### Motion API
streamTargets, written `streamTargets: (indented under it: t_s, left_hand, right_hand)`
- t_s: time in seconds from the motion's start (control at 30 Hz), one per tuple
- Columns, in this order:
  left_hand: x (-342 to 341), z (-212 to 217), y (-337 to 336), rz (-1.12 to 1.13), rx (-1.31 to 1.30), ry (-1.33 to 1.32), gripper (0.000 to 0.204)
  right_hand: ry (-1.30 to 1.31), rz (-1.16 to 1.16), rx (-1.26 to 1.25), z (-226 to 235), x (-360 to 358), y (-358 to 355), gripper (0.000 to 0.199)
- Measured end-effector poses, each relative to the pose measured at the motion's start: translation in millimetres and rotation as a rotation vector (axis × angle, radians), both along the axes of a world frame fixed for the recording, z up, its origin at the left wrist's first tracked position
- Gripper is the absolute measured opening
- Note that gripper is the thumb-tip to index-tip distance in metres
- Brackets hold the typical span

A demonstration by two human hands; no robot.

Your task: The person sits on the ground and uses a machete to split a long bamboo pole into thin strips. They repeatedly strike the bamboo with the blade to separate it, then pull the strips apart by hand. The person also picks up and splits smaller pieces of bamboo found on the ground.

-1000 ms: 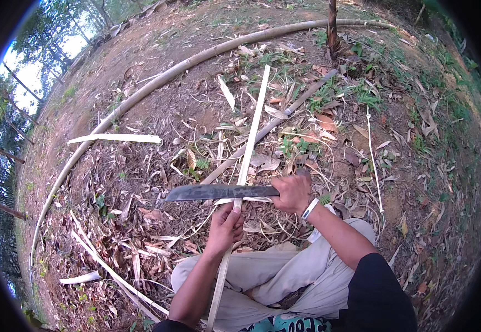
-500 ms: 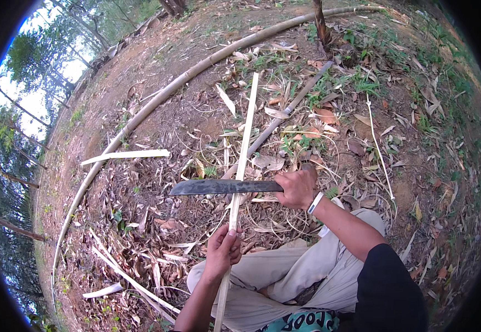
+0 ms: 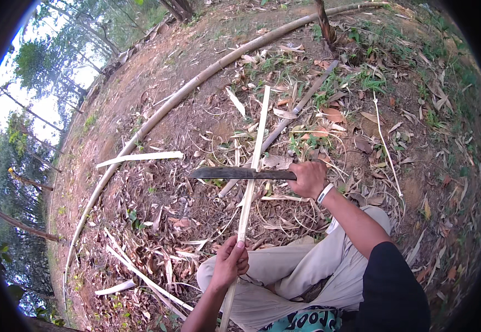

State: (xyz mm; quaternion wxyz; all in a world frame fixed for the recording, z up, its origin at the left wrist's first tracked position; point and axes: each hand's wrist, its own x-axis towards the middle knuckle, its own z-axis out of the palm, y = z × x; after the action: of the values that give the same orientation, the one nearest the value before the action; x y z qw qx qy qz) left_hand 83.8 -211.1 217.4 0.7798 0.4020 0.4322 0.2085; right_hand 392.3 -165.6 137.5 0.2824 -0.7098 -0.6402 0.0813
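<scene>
A long pale bamboo strip (image 3: 262, 119) runs away from my lap over the littered ground. My left hand (image 3: 233, 260) is closed around its near part, thumb on top. Across the strip lies the dark blade of a machete (image 3: 226, 173), pointing left and touching the strip. My right hand (image 3: 308, 178) is wrapped around the machete's handle, which it mostly hides. A white band (image 3: 325, 192) circles my right wrist. Under the far part of the strip, a grey-brown stick (image 3: 301, 103) lies slanted on the ground.
A long bamboo pole (image 3: 196, 81) curves from the left to the far right, passing near a thin trunk (image 3: 325, 25). Pale split pieces (image 3: 141, 156) lie at the left, with longer strips (image 3: 146, 279) nearer me. Dry leaves cover the ground around my crossed legs (image 3: 301, 265).
The machete blade has tilted, showing a narrower face, and sits slightly farther from my left hand along the strip. The whole view has shifted a little. Both hands keep their grips.
</scene>
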Motion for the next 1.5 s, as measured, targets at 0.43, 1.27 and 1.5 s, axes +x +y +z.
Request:
streamTargets:
  t_s: [0.43, 1.27, 1.5]
  left_hand:
    - [-37.7, 2.7, -33.7, 0.127, -0.087, 0.010, 0.020]
    - [-118.3, 10.8, -102.2, 0.067, -0.288, 0.035, 0.021]
    - [-136.3, 2.7, -118.3, 0.060, -0.317, 0.065, 0.021]
  right_hand:
    - [0.046, 0.134, 0.021, 9.6, -45.0, -14.3, 0.022]
    - [-0.066, 0.034, -0.109, -23.7, -9.8, 1.3, 0.025]
    - [-0.033, 0.023, -0.241, -59.0, 24.4, 12.6, 0.032]
